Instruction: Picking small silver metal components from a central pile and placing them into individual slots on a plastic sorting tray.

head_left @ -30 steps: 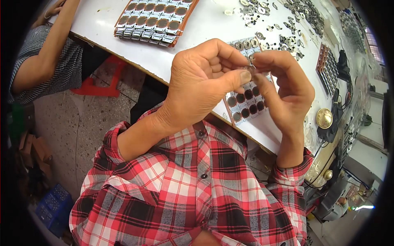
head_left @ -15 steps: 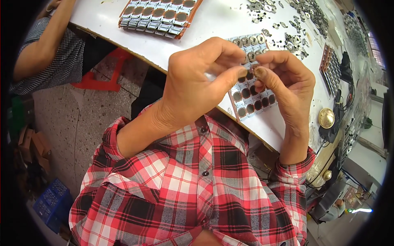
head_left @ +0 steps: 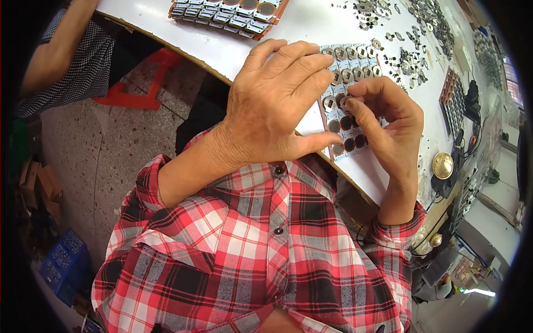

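A light-blue panel of round circuit boards lies on the white table in front of me. Its far rows carry small silvery metal parts, and one metal part sits in a nearer row. The nearest discs are dark and bare. My left hand is open over the panel's left edge, palm down, fingers stretched out and thumb apart. My right hand pinches thumb and forefinger together low over the panel, beside that nearer metal part. Whatever is between those fingertips is too small to make out.
A stack of similar panels stands at the far left of the table. Loose metal parts are scattered at the far right, near another dark panel. A brass-coloured dome sits at right. Another person's arm shows at left, near a red stool.
My hands, fingertips together before, have parted. The left has opened and flattened out; the right has come down to the panel. The view has shifted slightly.
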The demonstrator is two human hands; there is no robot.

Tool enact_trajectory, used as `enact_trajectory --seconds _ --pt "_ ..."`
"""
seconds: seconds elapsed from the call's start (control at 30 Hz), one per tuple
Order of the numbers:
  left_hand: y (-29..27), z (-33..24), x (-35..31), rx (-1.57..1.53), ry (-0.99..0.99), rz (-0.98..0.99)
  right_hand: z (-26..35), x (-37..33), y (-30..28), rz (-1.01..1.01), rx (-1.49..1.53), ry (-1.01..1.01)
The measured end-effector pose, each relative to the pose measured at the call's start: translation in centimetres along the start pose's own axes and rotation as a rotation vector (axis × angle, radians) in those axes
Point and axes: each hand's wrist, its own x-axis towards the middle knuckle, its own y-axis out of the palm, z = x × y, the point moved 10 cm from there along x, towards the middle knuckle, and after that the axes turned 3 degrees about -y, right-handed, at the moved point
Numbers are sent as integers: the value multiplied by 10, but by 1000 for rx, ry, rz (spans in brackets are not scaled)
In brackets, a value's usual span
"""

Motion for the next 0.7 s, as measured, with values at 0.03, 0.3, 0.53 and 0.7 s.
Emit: enact_trajectory --seconds 0.03,0.3,0.53,0.7 --pt "0 0 0 9 5 -11 0 0 2 0 -3 3" --pt "2 1 0 12 -24 19 2 -1 3 93 -169 15" --pt "3 2 1 5 -34 31 1 -1 3 28 -128 20" --pt "4 0 3 15 -24 39 8 2 3 40 -185 -53"
